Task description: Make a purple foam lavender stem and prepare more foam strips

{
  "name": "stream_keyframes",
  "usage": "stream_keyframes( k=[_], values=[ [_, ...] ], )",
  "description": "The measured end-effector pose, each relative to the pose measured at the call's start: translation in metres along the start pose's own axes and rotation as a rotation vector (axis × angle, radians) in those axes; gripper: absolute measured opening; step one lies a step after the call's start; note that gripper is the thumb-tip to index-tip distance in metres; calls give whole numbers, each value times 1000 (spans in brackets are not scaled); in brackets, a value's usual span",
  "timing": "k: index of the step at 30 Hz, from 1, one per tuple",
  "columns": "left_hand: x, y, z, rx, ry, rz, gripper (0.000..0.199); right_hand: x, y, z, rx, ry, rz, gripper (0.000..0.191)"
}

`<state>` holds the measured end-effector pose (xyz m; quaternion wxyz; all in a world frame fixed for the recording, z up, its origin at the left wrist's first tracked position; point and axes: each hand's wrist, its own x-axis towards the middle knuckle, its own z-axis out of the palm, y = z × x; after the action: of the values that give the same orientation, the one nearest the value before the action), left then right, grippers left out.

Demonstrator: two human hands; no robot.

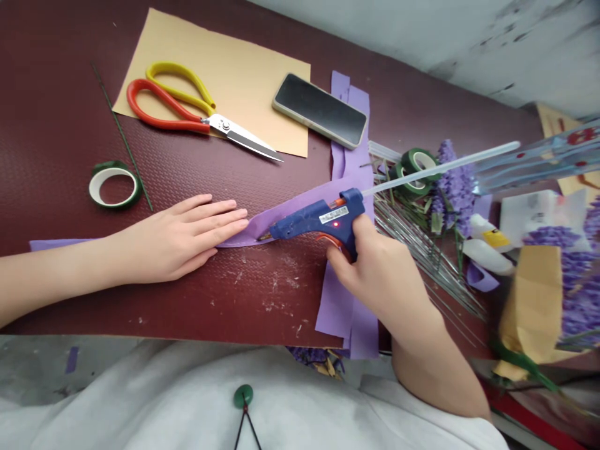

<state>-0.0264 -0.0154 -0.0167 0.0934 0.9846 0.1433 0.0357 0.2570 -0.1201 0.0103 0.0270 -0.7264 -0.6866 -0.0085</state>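
My right hand point(387, 269) is wrapped round the handle of a blue hot glue gun point(319, 219), its red light lit. A long clear glue stick point(440, 167) sticks out of the gun's back end. The metal nozzle point(266, 237) points left and meets a purple paper strip point(285, 206) near its lower edge. On that strip my left hand point(187, 237) lies flat, fingers stretched toward the nozzle. Part of the strip is hidden under the left hand and forearm; its far end shows at the left.
Above lie scissors point(225, 125) and a phone point(321, 109) by tan paper point(262, 62). Green tape point(134, 190) and a thin green stem point(122, 134) are at left. More purple strips point(335, 306), wires point(422, 256), purple flowers point(452, 187) and a wrapped bouquet point(534, 300) lie rightward.
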Motion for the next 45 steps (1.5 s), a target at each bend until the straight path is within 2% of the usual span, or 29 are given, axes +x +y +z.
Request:
stream_keyframes(
  k=[8,14,28,45],
  values=[
    [2,-1,-4,-57,-125,77,66,1,3,-2,9,-18,19,15],
    [2,1,-6,-115,-189,63,75,1,4,-2,11,3,3,14],
    [1,0,-7,-182,-171,99,85,1,4,-5,-2,-54,45,14],
    [1,1,-8,-181,-174,100,90,0,6,-7,-13,-48,51,14]
  ],
)
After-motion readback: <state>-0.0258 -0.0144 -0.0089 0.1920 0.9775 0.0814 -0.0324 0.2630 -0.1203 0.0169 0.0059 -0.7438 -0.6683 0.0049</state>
